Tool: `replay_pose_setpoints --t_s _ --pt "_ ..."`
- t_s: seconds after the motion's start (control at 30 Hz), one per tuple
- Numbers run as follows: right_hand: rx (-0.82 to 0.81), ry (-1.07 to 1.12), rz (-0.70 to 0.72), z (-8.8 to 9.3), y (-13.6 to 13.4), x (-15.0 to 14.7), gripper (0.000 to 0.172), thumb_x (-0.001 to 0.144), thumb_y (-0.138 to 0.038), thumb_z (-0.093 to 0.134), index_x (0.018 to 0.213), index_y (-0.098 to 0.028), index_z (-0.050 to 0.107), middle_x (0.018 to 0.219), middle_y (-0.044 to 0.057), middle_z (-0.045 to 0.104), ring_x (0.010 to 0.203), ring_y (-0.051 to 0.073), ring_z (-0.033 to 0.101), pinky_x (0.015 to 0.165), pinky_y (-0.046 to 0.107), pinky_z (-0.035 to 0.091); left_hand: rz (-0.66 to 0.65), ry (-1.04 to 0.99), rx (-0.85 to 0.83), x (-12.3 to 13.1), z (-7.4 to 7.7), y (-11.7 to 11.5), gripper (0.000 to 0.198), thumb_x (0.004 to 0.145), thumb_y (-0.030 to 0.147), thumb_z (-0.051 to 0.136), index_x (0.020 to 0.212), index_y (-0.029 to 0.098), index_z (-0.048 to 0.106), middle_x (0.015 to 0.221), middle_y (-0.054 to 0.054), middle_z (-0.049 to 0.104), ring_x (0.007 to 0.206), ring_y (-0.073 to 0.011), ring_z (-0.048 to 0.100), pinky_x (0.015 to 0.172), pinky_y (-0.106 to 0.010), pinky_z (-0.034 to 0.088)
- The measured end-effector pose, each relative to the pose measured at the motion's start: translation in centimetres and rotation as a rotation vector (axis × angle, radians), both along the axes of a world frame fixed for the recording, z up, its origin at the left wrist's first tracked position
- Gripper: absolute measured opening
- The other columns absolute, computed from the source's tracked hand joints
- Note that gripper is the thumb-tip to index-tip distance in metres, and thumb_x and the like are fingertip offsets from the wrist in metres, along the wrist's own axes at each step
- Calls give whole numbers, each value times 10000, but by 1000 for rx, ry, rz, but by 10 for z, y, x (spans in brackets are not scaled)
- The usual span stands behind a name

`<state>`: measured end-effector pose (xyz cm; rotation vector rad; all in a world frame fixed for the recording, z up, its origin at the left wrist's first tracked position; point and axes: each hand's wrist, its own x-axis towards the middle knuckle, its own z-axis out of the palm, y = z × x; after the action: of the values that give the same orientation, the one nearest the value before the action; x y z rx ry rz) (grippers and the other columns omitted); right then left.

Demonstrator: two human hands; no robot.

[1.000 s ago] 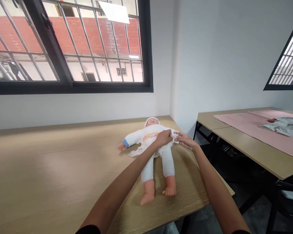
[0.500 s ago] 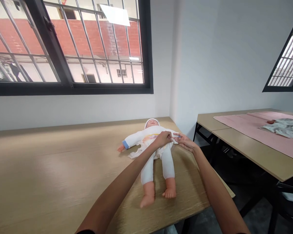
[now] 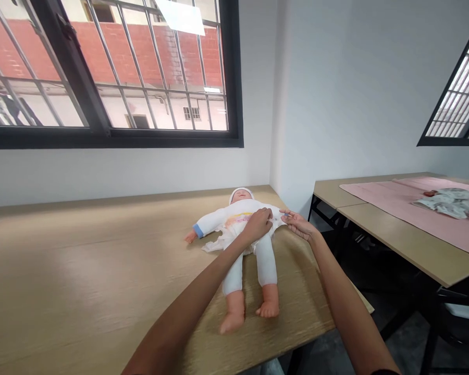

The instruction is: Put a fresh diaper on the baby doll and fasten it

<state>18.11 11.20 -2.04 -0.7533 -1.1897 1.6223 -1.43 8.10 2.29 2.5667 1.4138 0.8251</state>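
left hand (image 3: 258,224) on doll's suit (image 3: 234,212), right hand (image 3: 299,226) at its edge

No words, labels, brands or numbers can be read anywhere in this view. The only marking is the colored print on the doll's diaper (image 3: 234,222), and it is too small and blurred to tell whether it holds any lettering.

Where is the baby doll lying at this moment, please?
In the head view, the baby doll lies on its back on the wooden table, below the window, with the left hand on its belly and the right hand at its side.
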Motion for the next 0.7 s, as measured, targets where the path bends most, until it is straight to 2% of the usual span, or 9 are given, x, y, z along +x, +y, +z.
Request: replay_pose_setpoints --t_s 0.1,0.23,0.33,0.57,0.7 --pt "19 36 -20 2 0 -6 456 683 -206 776 1104 -207 603 827 -12 651 777 96 622 753 186 527 -8 7 16 2 1 -5 149 811 133 473 924 192 550 945 -43 634 889 -200 571 813 -324 434" --pt "53 5 -20 5 -1 -12 454 696 -222 760 1120 -206 598 864 -4 664 845 115 635 796 198 524 -28 19 33 0 -1 -6 96 840 284 562 859 191 548 900 -42 625 879 -216 570 790 -329 426" --pt "27 36 -12 5 -2 -11 470 694 -211 765 1129 -206 588 859 -8 664 825 110 637 792 200 525 -35 5 28 -2 -2 -3 52 846 227 541 807 194 532 862 -25 616 849 -192 567 754 -298 422" --pt "-22 91 -27 0 0 -3 466 683 -178 783 1112 -198 601 839 -7 667 760 102 640 735 193 542 -3 8 40 -2 0 -5 105 784 90 488 765 193 500 792 -19 582 801 -186 544 729 -295 426" --pt "-15 124 -12 0 0 -3 468 684 -185 792 1112 -208 605 836 -7 675 747 104 642 704 192 545 28 8 88 -1 5 -13 257 743 -6 399 871 181 519 933 -57 576 918 -197 525 807 -310 440"
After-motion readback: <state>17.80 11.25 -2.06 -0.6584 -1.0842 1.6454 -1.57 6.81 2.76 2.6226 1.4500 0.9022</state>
